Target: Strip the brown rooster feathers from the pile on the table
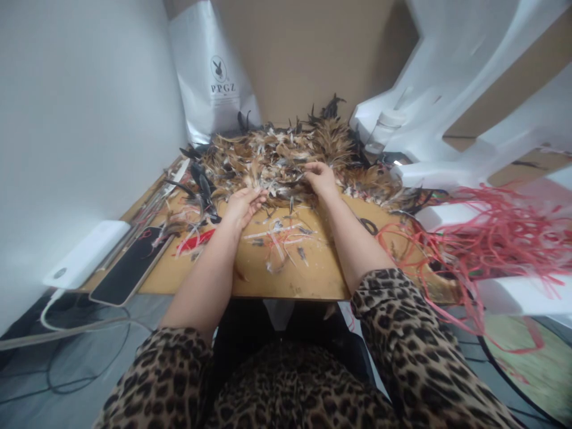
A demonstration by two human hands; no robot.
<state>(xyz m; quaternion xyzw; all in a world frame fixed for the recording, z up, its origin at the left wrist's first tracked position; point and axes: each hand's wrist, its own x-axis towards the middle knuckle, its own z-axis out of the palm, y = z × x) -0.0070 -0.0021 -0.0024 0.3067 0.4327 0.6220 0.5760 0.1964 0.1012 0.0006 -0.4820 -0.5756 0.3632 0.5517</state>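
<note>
A wide heap of brown, tan and black feathers [277, 146] covers the back of the wooden table. At the heap's front edge, my left hand [245, 205] is closed in a pinch, with a small brown feather [254, 173] rising from its fingertips. My right hand [320, 177] reaches into the heap farther right, its thumb and fingers bent together among the feathers; whatever lies between them is too small to make out. Loose white strips [279, 235] and bits of down lie on the table between my forearms.
A phone [129, 268] and a white power bank [87, 253] with a cable lie at the left edge. Tangled pink-red strips [496, 238] spread over the right side. Behind stand a silver bag [214, 89] and a clear bottle [383, 130]. Black feathers [203, 185] lie left.
</note>
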